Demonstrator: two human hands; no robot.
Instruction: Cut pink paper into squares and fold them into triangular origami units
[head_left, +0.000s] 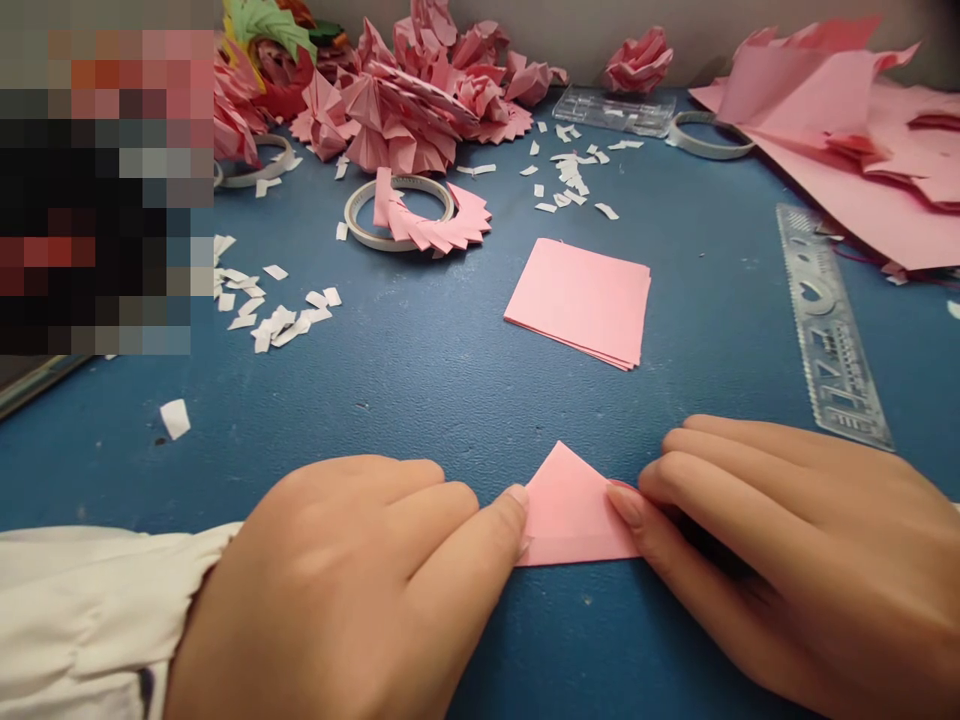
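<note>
A small pink paper (574,500), folded to a point at its far side, lies on the blue table between my hands. A strip of tape seems to run along its near edge. My left hand (360,570) pinches the paper's left corner, with the thumb on top and the fingers curled. At the right corner my right hand (795,550) grips the paper between thumb and bent fingers. Just beyond it lies a stack of pink paper squares (581,300), slightly fanned at the lower right.
A tape roll (360,228) with a ring of folded pink paper (442,230) on it sits at centre back. Crumpled pink paper flowers (412,110) pile up behind. A clear stencil ruler (832,330) and pink sheets (862,150) lie at right. White scraps (281,325) are scattered about.
</note>
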